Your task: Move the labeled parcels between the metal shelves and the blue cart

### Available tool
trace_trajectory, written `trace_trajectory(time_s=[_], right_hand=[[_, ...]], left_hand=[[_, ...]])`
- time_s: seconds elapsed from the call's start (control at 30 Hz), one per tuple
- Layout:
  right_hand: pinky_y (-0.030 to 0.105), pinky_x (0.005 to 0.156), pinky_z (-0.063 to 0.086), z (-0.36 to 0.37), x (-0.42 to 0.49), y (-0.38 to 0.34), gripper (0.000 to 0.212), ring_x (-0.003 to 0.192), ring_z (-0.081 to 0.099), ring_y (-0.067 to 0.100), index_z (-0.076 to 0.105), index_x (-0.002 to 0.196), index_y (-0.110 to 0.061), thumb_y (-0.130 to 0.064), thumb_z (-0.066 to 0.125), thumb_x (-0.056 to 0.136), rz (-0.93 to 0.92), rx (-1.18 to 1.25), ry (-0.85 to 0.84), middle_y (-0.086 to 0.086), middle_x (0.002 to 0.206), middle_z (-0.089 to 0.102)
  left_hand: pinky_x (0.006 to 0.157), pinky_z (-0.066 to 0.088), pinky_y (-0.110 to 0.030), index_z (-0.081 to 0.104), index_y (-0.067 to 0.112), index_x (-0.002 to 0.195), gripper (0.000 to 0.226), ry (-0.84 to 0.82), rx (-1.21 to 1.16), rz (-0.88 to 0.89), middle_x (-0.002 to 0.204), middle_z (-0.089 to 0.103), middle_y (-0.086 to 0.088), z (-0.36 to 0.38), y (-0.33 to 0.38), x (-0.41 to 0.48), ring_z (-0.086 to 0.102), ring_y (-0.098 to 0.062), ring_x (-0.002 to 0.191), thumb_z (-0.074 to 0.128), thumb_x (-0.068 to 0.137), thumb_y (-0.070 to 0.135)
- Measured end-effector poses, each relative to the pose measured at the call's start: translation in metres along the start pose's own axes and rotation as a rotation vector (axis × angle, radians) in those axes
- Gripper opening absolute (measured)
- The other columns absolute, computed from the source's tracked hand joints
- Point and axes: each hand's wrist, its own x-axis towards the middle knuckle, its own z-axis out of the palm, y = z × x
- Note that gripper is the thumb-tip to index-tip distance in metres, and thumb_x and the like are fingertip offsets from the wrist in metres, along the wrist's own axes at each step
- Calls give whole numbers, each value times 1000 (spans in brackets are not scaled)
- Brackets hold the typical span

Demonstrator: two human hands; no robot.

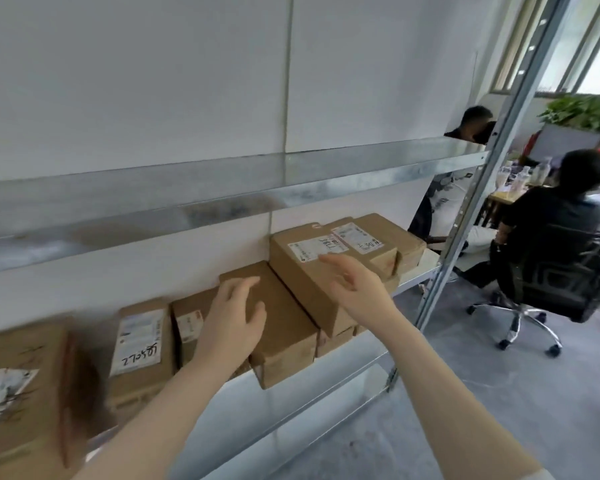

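Both bare hands reach forward to a row of brown cardboard parcels on the middle metal shelf (368, 344). The left hand (234, 317) lies palm down on the top of a plain brown parcel (281, 323), fingers spread flat and not curled round any edge, so it rests there without gripping. The near end of that parcel juts out past the front lip of the shelf, just below and right of the left wrist. Just left of the left hand, partly hidden under it, stands a smaller parcel with a white label (189, 320), and further left again a parcel with handwritten digits on its label (141, 344); at the far left a large blurred box (25, 393) fills the corner. The right hand (354, 282) is open, fingers apart and slightly bent, held over the near top face of a taller labeled parcel (309, 268); whether the fingertips touch the cardboard I cannot tell. That parcel sits directly right of the one under the left hand, pressed against its side and rising higher. Beyond the right hand's fingertips another labeled parcel (374, 244) lies at the back right of the stack, near the shelf's upright post (465, 220). Above both hands runs an upper shelf (222, 195) against a white wall. To the right of the right forearm, well apart, a person sits in a black office chair (551, 271) at a desk.
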Motion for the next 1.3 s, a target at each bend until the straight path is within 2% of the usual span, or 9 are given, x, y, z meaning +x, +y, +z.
trace_trajectory(time_s=[0.13, 0.3, 0.47, 0.63, 0.73, 0.93, 1.03, 1.13, 1.3], right_hand=[[22, 99, 29, -54, 39, 66, 41, 124, 38, -1, 51, 128, -39, -30, 50, 89, 1, -68, -21, -18, 136, 46], [13, 91, 28, -67, 75, 111, 38, 124, 42, 3, 52, 128, -37, -28, 52, 91, 5, -99, -118, -20, 133, 48], [23, 98, 29, -48, 93, 128, 40, 128, 41, 10, 49, 130, -37, -30, 51, 91, -24, -109, -234, -12, 142, 43], [29, 102, 35, -35, 100, 132, 42, 126, 42, 10, 49, 132, -37, -31, 52, 90, -40, -105, -283, -14, 147, 36], [12, 80, 35, -32, 99, 133, 44, 99, 46, -5, 48, 132, -43, -36, 53, 89, -46, -112, -307, -20, 148, 32], [-5, 69, 32, -33, 82, 123, 43, 96, 41, -27, 54, 128, -41, -30, 59, 86, -64, 1, -244, -25, 141, 37], [-1, 76, 31, -38, 75, 109, 43, 112, 38, -15, 52, 127, -43, -32, 60, 86, -90, 5, -221, -31, 138, 34], [18, 95, 32, -41, 67, 88, 43, 123, 34, -7, 53, 126, -44, -32, 60, 86, -125, 39, -218, -30, 141, 35], [35, 108, 32, -22, 54, 38, 42, 134, 30, 4, 54, 126, -43, -30, 62, 86, -177, 117, -293, -30, 144, 31]], left_hand=[[94, 35, -24, 38, 30, 138, 44, -50, -8, -84, 141, 33, 8, 69, 35, 39, 41, -11, 125, 47, 95, 36], [95, 32, -23, 34, 30, 141, 46, -62, 17, -137, 148, 26, 9, 110, 55, 70, 37, -13, 131, 43, 97, 39], [111, 28, -34, 29, 32, 144, 51, -117, 47, -255, 156, 12, 12, 134, 48, 89, 26, -19, 141, 41, 96, 44], [113, 25, -38, 22, 36, 145, 55, -163, 69, -323, 156, -5, 21, 150, 37, 98, 20, -22, 143, 39, 95, 49], [112, 28, -41, 22, 37, 145, 55, -135, 60, -342, 154, -4, 26, 152, 36, 99, 21, -23, 142, 39, 94, 49], [107, 31, -34, 25, 39, 143, 53, -80, 64, -322, 151, -2, 31, 146, 41, 84, 26, -20, 139, 42, 93, 48], [105, 30, -31, 25, 39, 142, 53, -43, 66, -302, 152, -2, 29, 135, 49, 75, 25, -19, 140, 43, 93, 48], [109, 31, -37, 25, 41, 142, 54, -12, 74, -290, 152, -2, 29, 114, 58, 65, 22, -21, 141, 43, 92, 49], [107, 30, -39, 25, 42, 139, 54, 95, 161, -303, 154, -1, 25, 60, 60, 32, 23, -24, 140, 43, 89, 51]])
